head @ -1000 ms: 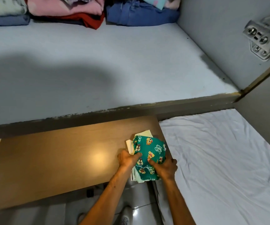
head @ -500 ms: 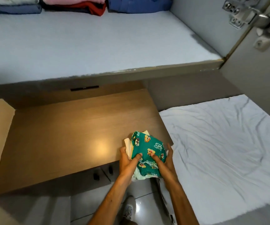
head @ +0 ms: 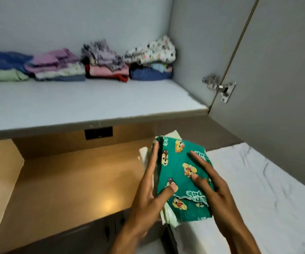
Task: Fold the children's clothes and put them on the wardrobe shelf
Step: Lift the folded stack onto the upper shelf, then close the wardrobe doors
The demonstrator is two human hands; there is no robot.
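Note:
A small stack of folded children's clothes, with a green cartoon-print piece on top and pale pieces beneath, is held between both my hands above the wooden desk's right end. My left hand clasps its left side with the thumb on top. My right hand clasps the right side, fingers spread over the print. The grey wardrobe shelf lies just beyond and above the stack, with several folded piles along its back wall.
A wooden desk sits under the shelf, with a black socket plate on its back panel. A bed with a white sheet is at the right. The open wardrobe door with a metal hinge stands at the right.
Both hands have lifted the stack off the desk and up toward the shelf. The view has tilted up, and the piles at the shelf's back are now visible.

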